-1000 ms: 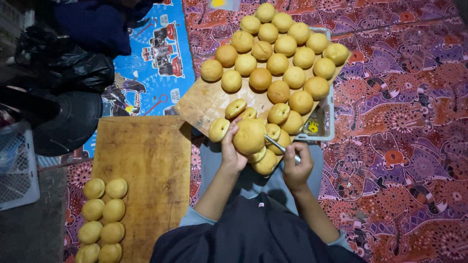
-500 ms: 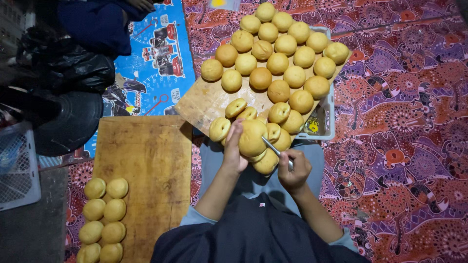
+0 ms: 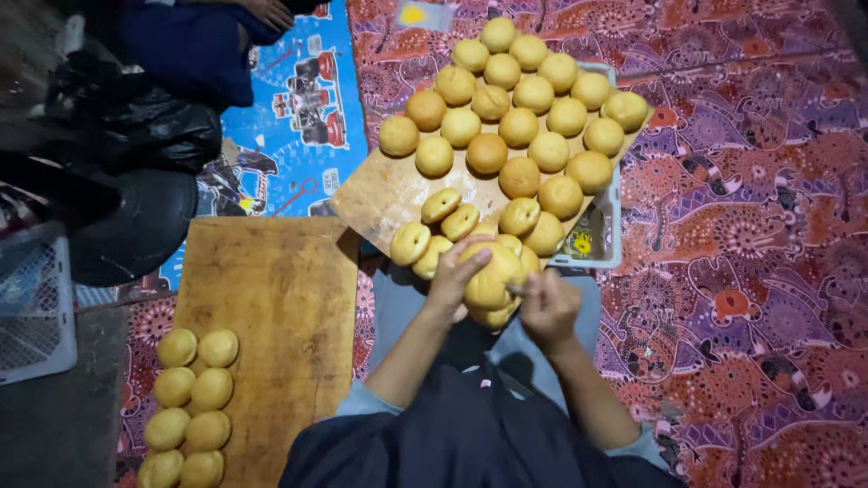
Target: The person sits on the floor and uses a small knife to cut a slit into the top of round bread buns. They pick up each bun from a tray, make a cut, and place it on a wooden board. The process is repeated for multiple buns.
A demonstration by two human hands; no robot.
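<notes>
My left hand (image 3: 455,276) grips a round golden bun (image 3: 488,278) over my lap. My right hand (image 3: 548,307) holds a small knife (image 3: 517,289) whose blade is pushed into the bun's right side, so only a short piece shows. Just beyond my hands a tilted wooden board (image 3: 384,194) carries several whole buns (image 3: 520,126) at its far end and several slit ones (image 3: 440,205) near its close edge.
A second wooden board (image 3: 271,307) lies at my left with several buns (image 3: 190,398) in two columns. A white tray (image 3: 615,217) sits under the far board. Black bags (image 3: 136,126), a white crate (image 3: 36,307) and another person in dark blue (image 3: 199,41) are at the left.
The knife blade, earlier showing beside the bun, has gone into it. My right hand has moved up and closer to the bun; my left hand has kept hold of it.
</notes>
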